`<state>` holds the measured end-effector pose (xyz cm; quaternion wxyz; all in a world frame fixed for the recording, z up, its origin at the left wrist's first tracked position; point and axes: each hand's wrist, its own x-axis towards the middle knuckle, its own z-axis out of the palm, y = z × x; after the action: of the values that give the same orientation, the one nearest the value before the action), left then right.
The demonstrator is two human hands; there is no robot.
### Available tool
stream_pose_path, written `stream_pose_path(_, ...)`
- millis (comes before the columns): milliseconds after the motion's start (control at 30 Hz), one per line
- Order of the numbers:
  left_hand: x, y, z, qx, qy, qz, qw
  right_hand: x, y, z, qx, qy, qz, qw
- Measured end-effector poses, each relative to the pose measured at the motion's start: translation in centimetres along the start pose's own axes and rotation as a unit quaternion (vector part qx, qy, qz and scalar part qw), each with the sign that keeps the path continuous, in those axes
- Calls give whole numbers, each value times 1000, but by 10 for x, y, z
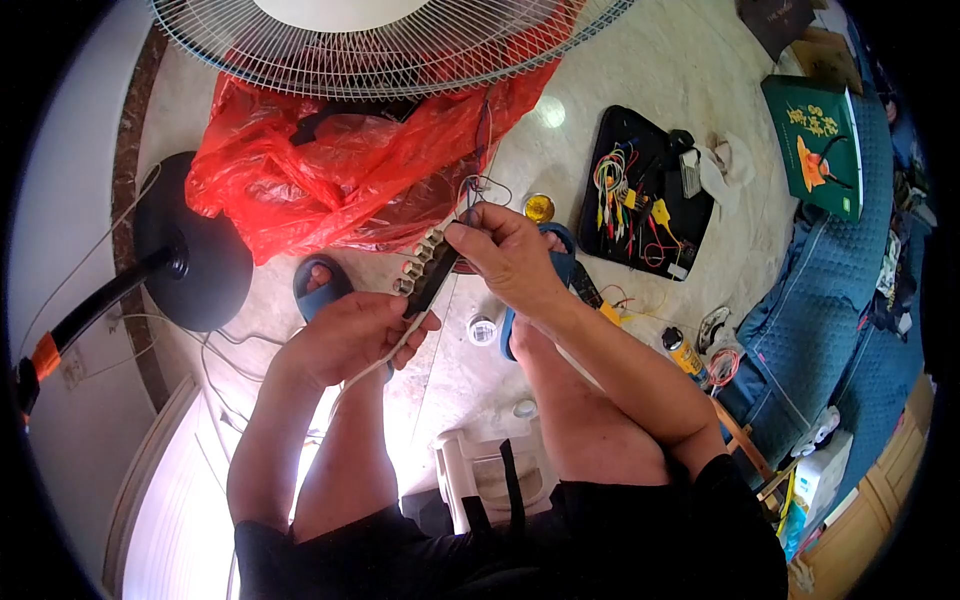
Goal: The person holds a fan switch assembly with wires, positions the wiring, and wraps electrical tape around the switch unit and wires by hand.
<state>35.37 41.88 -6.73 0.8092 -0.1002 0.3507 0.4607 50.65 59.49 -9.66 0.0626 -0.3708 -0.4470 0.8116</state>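
Between my two hands is a push-button switch block (430,278), a dark strip with a row of several pale, shiny buttons along its left side. My left hand (365,335) grips its lower end with thumb and fingers. At the upper end, the thumb and fingers of my right hand (505,260) pinch it, close to where thin wires (483,188) loop out. A white cord (365,375) runs down past my left fingers. The block is tilted, its upper end to the right, held above the floor between my knees.
Ahead stands a fan grille (400,75) over a red plastic bag (300,170). A round black base (190,240) with a pole is at left. To the right lie a black case (600,225) with test leads, a yellow can (683,352) and a green box (815,150).
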Motion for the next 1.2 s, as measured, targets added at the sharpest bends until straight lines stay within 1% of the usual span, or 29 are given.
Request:
stream_pose_path(133, 2, -1, 3, 42, -23, 8, 999, 1, 2, 2, 30, -7, 1, 1000)
stream_pose_path(233, 2, 0, 6, 163, 22, 20, 986, 0, -2, -2, 22, -14, 9, 1000)
stream_pose_path(333, -4, 8, 23, 279, 91, 50, 955, -3, -12, 5, -1, 40, 10, 999)
stream_pose_path(433, -3, 0, 22, 339, 171, 138, 915, -5, -5, -3, -103, 56, -13, 993)
stream_pose_path(467, -4, 1, 26, 425, 208, 189, 861, -5, -2, -6, -115, 55, -8, 992)
stream_pose_path(500, -5, 4, 32, 505, 243, 235, 794, -5, 2, -8, -127, 53, -2, 990)
stream_pose_path(533, -5, 5, 37, 578, 274, 278, 717, -6, 4, -9, -139, 52, 4, 989)
stream_pose_path(567, -3, 3, 39, 616, 300, 312, 658, -7, 2, -7, -147, 50, 10, 988)
stream_pose_path(667, 0, -1, 37, 679, 326, 296, 587, -12, 2, -5, -37, 9, -24, 999)
stream_pose_path(767, 1, -2, 38, 727, 339, 311, 510, -6, 15, -11, -71, -58, -40, 995)
stream_pose_path(867, 2, -3, 38, 754, 340, 323, 460, -10, 6, -4, -119, -42, -58, 990)
stream_pose_path(967, 0, -2, 41, 757, 325, 337, 456, -13, -4, 3, -81, -37, -65, 994)
stream_pose_path(1067, 1, -2, 39, 753, 320, 361, 447, -11, 2, -2, -86, -44, -65, 993)
stream_pose_path(1167, 1, -2, 39, 748, 323, 360, 454, -9, 6, -3, -91, -39, -64, 993)
stream_pose_path(1200, 2, -2, 38, 738, 321, 368, 466, -9, 5, -2, -88, -34, -57, 994)
